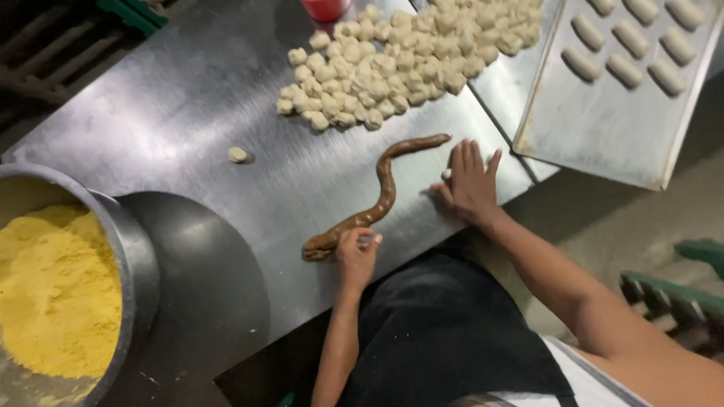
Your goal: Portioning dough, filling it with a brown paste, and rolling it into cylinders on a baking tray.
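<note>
A long brown rope of paste (385,192) snakes across the steel table (196,98). My left hand (356,255) pinches at its near end, close to the table's edge. Flat on the table lies my right hand (471,183), palm down, with a small pale dough piece (446,174) under its thumb side. A heap of small white dough pieces (400,60) sits beyond the rope. One lone dough piece (238,154) lies to the left.
A metal tray (596,124) at the upper right carries shaped dough logs (626,38). A big metal bowl (136,256) at the lower left holds yellow flour (53,294). A red container (324,7) stands at the far edge. Green crates (679,290) stand at the right.
</note>
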